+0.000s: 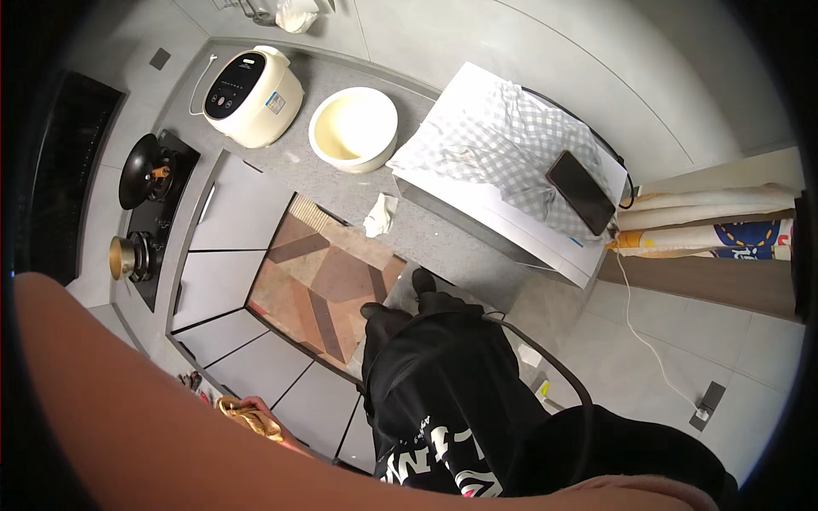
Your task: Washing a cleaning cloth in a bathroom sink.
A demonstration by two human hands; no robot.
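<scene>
At the lower left my left hand (pixel 257 407) is closed on a crumpled yellow-brown cloth-like item (pixel 250 419), beside the side counter (pixel 156 359). A large bare arm (pixel 160 409), very close to the lens, crosses the lower left and hides part of that counter. My right hand is out of view. Before me on the grey counter (pixel 300 156) stand a cream rice cooker (pixel 259 105) and a round cream basin (pixel 354 131). A crumpled white tissue (pixel 381 215) lies near the counter's front edge.
A checked cloth (pixel 492 140) and a smartphone (pixel 581 191) lie on a white box-like unit (pixel 441 134). Left, a black wok (pixel 138 172) and a small pot (pixel 121 257) sit on the gas hob (pixel 160 223). A white cable (pixel 632 326) runs to a wall socket (pixel 707 405). A patterned mat (pixel 326 281) covers the floor.
</scene>
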